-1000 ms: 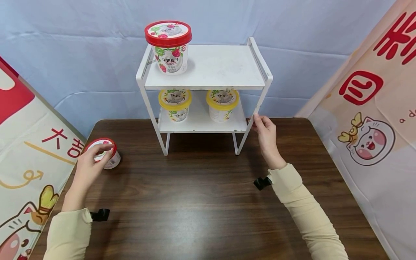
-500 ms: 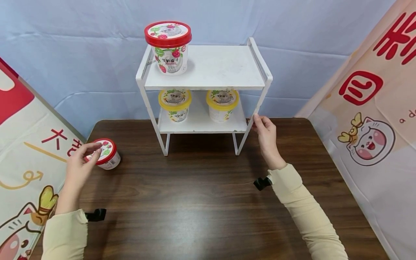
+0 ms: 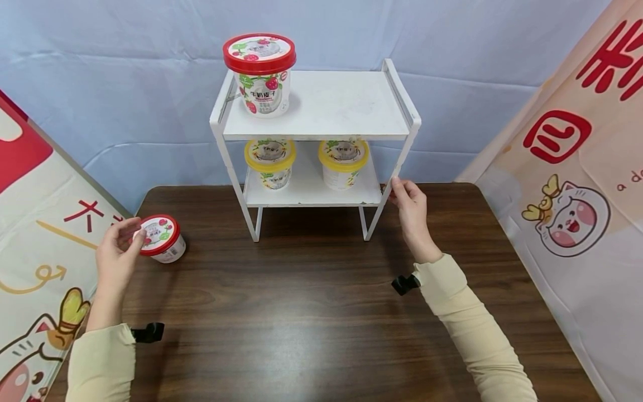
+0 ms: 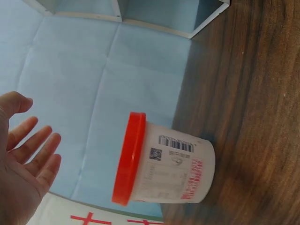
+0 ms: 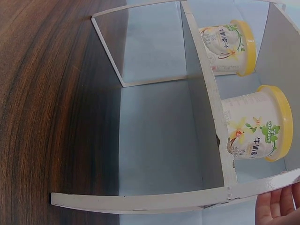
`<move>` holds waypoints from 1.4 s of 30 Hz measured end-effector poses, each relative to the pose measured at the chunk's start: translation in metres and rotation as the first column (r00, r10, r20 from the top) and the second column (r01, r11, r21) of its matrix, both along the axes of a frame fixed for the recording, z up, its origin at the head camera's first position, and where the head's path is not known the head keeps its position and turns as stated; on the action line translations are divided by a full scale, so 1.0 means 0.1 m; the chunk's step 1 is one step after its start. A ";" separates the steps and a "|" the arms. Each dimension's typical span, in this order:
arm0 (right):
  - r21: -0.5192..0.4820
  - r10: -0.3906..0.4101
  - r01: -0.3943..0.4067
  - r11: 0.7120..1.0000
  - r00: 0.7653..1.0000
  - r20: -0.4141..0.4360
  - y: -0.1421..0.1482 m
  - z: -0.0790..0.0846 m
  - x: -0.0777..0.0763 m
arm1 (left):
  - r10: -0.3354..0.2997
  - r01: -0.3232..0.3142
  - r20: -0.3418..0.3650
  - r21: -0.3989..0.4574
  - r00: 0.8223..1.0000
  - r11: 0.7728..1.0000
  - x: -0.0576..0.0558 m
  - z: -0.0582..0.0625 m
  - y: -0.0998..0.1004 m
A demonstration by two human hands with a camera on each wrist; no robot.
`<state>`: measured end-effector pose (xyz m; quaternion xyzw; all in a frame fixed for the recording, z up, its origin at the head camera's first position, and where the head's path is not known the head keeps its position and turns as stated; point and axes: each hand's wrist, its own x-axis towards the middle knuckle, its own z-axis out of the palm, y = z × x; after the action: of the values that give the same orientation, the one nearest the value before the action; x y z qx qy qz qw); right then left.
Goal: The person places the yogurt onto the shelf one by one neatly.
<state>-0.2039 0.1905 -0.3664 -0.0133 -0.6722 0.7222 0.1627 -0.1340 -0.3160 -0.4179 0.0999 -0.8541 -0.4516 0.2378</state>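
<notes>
My left hand (image 3: 114, 251) hovers at the left side of a red-lidded ice cream tub (image 3: 169, 248) on the table, its fingertips overlapping the lid in the head view. In the left wrist view, relaxed fingers (image 4: 43, 157) hold nothing and stand apart from the tub (image 4: 176, 166), whose barcode side shows. My right hand (image 3: 413, 215) pinches the right upright of a white two-tier rack (image 3: 346, 103), thumb in front, fingers partly hidden behind. Another red-lidded tub (image 3: 263, 92) stands on the top tier's left. Two yellow-lidded tubs (image 3: 271, 167) sit on the lower tier.
The rack stands at the back middle of a dark wooden table (image 3: 291, 312). A pale blue cloth (image 3: 166, 84) hangs behind it. Printed banners (image 3: 567, 139) flank the table at left and right.
My left hand has drawn back leftward off the red-lidded tub's lid, uncovering more of it. The tub stays in place. My right hand keeps its hold on the rack.
</notes>
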 end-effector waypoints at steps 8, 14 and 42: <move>-0.007 -0.003 0.003 1.000 1.000 -0.001 0.01 0.01 0.01 | 0.068 -0.075 0.122 0.054 0.990 0.996 -0.01 -0.03 -0.04; -0.010 0.002 -0.002 1.000 1.000 -0.002 0.00 0.02 0.01 | 0.077 -0.099 0.174 0.124 0.982 0.987 -0.03 -0.08 -0.08; 0.009 0.007 -0.007 1.000 1.000 -0.005 0.00 0.01 0.01 | -0.006 -0.182 0.394 0.438 0.919 0.880 -0.11 -0.36 -0.23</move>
<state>-0.2024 0.1906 -0.3651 -0.0085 -0.6750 0.7197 0.1619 -0.1452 -0.3388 -0.4543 0.2799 -0.7447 -0.6034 0.0555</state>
